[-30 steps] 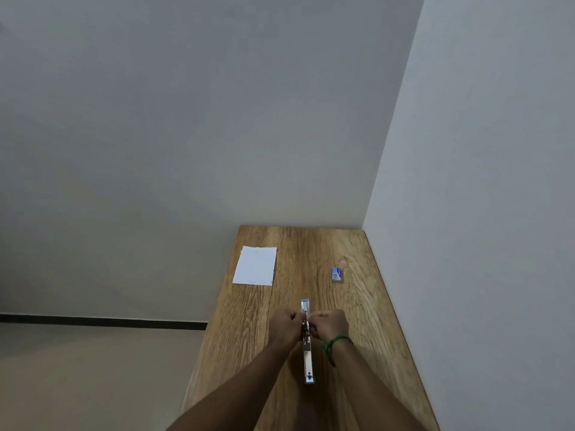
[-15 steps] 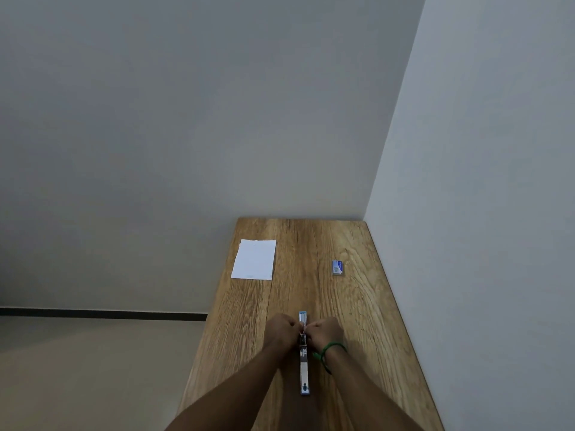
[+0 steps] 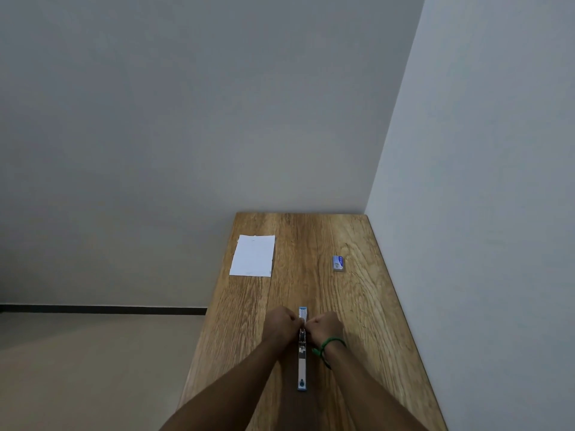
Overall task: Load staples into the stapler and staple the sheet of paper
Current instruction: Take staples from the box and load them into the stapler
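A slim blue and silver stapler (image 3: 301, 365) lies flat and swung fully out along the wooden table (image 3: 367, 312), its length running away from me. My left hand (image 3: 281, 326) and my right hand (image 3: 323, 329), which has a green band at the wrist, pinch it from both sides near its middle hinge. Fingertips hide that part, so any staples there cannot be made out. The white sheet of paper (image 3: 253, 256) rests at the table's far left. A small blue and white staple box (image 3: 338, 262) sits at the far right.
The table stands in a corner, with a grey wall behind it and a white wall (image 3: 482, 213) along its right edge. Its left edge drops to a beige floor (image 3: 93, 368). Bare wood lies between my hands and the paper.
The view has shifted slightly, so table and hands sit a bit differently in frame. Both hands stay pinched at the stapler's middle with no clear change in grip.
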